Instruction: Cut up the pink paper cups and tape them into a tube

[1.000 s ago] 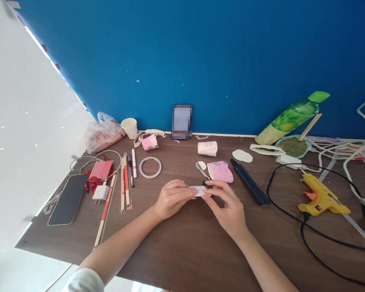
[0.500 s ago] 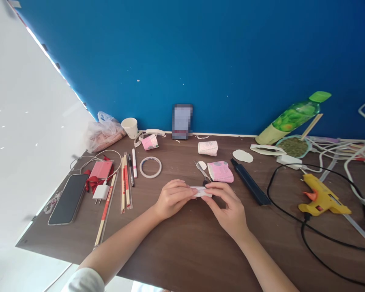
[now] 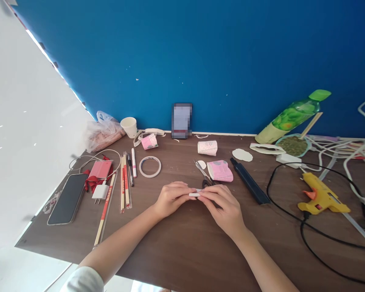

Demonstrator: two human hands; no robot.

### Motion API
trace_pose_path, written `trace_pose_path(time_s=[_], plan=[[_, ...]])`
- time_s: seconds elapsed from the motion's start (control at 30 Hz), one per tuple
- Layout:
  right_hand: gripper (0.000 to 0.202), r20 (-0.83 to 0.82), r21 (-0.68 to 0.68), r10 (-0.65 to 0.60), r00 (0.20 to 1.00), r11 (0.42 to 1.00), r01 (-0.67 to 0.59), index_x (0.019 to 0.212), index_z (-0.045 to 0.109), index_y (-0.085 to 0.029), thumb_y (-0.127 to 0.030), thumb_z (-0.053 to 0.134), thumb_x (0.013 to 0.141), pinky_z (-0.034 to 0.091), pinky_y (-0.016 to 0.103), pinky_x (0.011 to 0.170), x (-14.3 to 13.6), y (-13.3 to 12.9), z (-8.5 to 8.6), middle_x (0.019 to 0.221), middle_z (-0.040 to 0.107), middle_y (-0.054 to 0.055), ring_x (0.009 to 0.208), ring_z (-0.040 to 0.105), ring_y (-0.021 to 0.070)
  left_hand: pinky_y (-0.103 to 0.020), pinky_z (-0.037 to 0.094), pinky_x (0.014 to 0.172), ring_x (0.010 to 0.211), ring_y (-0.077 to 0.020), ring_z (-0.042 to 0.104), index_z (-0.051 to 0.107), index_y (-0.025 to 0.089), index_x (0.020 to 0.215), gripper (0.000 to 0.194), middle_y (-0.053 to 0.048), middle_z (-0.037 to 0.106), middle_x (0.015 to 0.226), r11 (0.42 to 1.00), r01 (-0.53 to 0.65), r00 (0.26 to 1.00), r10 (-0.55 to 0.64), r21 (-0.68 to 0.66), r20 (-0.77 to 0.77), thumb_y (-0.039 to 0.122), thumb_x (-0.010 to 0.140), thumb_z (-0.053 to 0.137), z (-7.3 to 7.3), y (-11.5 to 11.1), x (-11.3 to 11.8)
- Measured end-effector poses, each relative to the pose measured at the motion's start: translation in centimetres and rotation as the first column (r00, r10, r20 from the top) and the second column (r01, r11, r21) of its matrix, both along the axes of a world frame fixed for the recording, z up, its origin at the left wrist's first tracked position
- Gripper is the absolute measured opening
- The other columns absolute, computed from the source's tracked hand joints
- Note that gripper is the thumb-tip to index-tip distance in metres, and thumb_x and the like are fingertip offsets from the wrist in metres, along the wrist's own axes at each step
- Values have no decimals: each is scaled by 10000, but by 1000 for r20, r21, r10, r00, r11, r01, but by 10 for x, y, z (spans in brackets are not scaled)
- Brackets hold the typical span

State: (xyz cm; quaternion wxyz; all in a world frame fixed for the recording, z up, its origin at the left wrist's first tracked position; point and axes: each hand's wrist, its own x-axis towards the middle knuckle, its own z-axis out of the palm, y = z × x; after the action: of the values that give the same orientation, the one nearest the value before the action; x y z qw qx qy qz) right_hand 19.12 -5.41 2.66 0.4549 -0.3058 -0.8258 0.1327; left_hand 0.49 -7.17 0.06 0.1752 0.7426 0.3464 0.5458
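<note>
Between my two hands is a small white piece of paper point(image 3: 194, 194), mostly covered by the fingers. My left hand point(image 3: 174, 198) pinches its left side, and my right hand point(image 3: 220, 202) grips the right side with thumb and fingertips. Just beyond the fingers lie scissors point(image 3: 204, 173), handles toward me, next to a small white disc point(image 3: 202, 164). A flattened pink paper cup piece point(image 3: 220, 170) rests to their right. Farther back, a pale cut cup piece point(image 3: 207, 148) lies on its side, with a white scalloped paper shape point(image 3: 242, 155) off to the right.
On the right are a yellow glue gun point(image 3: 322, 194) with looping black cable, a dark strap-like strip point(image 3: 250, 181) and a tilted green bottle point(image 3: 292, 117). At left lie a phone point(image 3: 67, 198), wrapped chopsticks point(image 3: 125, 184) and a tape roll point(image 3: 150, 166). A tablet-like screen point(image 3: 181, 120) leans against the blue wall.
The right hand has shifted slightly left, closer to the left hand. Less of the white paper shows now, and it appears tilted more edge-on. The scissors' handles have become more visible.
</note>
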Motion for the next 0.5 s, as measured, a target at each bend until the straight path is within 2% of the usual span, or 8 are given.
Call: trace_pose_path(time_s=[0.13,0.27,0.4,0.5], plan=[[179,-18,-47,0,1000,999,-1,891,662,-262,-118,607,798,491,323,638,-1,-2,-2,785,653,21,701,603,161,-300,550,781,718,-140,671,680,179,972,196,-53,736,813,999,6,998,-3,-40,60,276,817,610,2,-1,3],[149,-11,-42,-27,1000,999,26,871,670,-261,-152,584,818,489,326,630,-2,-4,-2,758,655,22,680,604,166,-304,545,742,741,-157,663,661,171,1014,307,-80,729,868,999,-23,999,24,-32,39,367,778,642,5,-2,6],[150,22,19,-26,999,999,26,873,660,-253,-134,593,812,459,330,621,-3,-4,-1,755,668,25,650,587,159,-323,533,783,743,-157,672,690,168,872,150,-65,735,812,998,3,999,0,-57,49,287,804,632,8,-3,7],[171,38,41,-16,999,999,15,894,651,-253,-116,614,798,443,328,628,-1,-3,-2,768,673,23,667,586,157,-335,524,836,739,-150,681,702,177,833,105,-48,740,805,993,-8,999,13,-116,45,248,809,628,9,-3,6]])
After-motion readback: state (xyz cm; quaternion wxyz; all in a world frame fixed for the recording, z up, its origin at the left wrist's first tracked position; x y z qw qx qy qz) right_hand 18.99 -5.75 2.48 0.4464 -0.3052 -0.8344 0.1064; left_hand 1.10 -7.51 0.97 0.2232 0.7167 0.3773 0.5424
